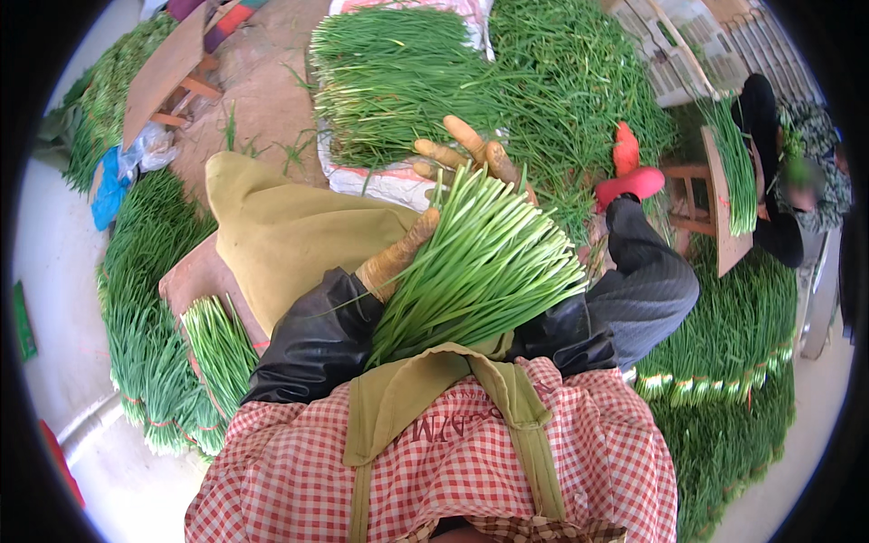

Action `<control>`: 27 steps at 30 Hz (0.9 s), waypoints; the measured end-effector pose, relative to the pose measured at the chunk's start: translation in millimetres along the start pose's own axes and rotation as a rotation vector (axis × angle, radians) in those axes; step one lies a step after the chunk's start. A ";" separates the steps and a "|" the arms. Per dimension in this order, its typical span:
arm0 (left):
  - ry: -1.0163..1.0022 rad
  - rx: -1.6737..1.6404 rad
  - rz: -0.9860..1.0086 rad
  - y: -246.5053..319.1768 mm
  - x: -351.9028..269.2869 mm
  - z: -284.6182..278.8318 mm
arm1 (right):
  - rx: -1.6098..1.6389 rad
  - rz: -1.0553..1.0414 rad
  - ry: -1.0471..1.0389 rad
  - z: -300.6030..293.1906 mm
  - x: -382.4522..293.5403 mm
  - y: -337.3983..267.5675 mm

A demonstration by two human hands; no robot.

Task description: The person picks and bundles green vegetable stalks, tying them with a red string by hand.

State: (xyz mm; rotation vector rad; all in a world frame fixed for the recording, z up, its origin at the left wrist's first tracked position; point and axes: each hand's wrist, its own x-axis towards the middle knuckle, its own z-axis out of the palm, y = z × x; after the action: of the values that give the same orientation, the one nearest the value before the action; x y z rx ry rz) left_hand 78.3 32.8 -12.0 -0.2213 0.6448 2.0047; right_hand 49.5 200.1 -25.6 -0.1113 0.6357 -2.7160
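Observation:
A thick loose bundle of garlic chives (482, 265) lies across my lap, its pale cut ends pointing up and to the right. My left hand (400, 254), in a soiled tan glove, grips its left side; most of those fingers are hidden beneath the stalks. Beyond the cut ends, the spread gloved fingers of my right hand (472, 149) show. Its palm is behind the bundle, so its hold is unclear. In front of me, a broad pile of chives (394, 81) rests on a white woven sack (373, 186).
A low board (183, 268) at my left carries a smaller chive bunch (214, 339). Tied bunches (159, 400) stand beside it, and more rows (719, 339) are at right. A co-worker (811, 156) sits at a low wooden stand (719, 197). Plastic crates (686, 54) stand behind.

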 end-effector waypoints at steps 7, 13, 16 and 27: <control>-0.198 -0.132 -0.211 -13.4 -7.2 -21.5 | 0.186 -0.169 -0.175 -61.8 -7.5 -7.1; -0.179 -0.299 -0.293 -19.3 -13.6 -31.3 | 0.095 -0.434 0.614 -118.4 -26.7 -111.3; -0.139 -0.284 -0.267 -19.1 -12.1 -26.8 | -0.847 0.162 0.966 -160.6 -71.4 -144.0; -0.031 -0.063 -0.234 -19.5 -1.8 -29.8 | -0.410 -0.061 0.495 -52.3 -54.3 -85.7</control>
State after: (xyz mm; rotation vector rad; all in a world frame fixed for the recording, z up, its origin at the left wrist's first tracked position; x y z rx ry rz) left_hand 92.7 23.2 -43.2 -0.2897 0.5119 1.8009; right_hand 65.3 312.8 -34.3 0.4616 1.3412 -2.6361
